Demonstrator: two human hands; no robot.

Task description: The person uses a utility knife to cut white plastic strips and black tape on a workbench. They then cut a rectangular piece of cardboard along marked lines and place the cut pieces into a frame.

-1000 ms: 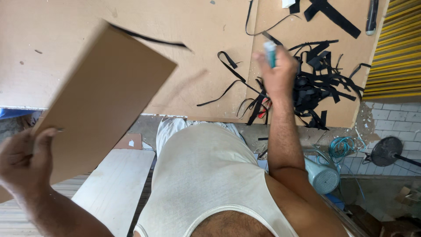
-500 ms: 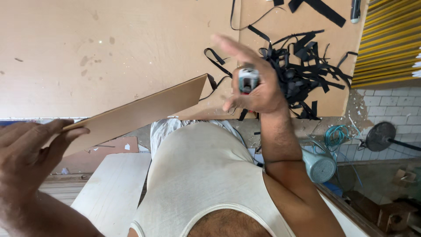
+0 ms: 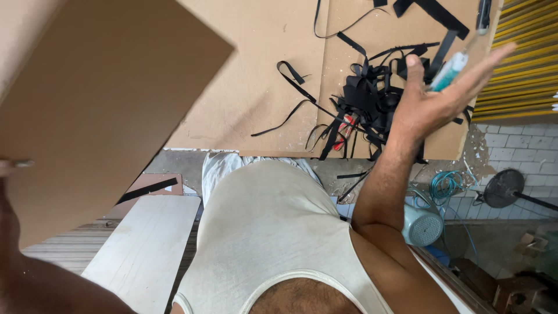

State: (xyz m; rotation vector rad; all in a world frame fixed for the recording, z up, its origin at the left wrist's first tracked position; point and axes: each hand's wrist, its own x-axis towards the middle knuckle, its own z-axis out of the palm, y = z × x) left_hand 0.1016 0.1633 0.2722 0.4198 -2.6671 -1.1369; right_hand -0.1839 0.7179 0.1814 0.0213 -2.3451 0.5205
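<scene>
A workshop was shown: black strap scraps (image 3: 372,107) were piled on a board table (image 3: 261,75), upper middle.

The right arm reached up and forward, elbow bent, forearm rising to the right hand (image 3: 433,104). That hand was turned palm up, fingers (image 3: 485,61) spread and stretched to the right, thumb pointing up. The left arm rose along the left edge; of the left hand (image 3: 11,166) only a fingertip showed, its grip hidden.
</scene>
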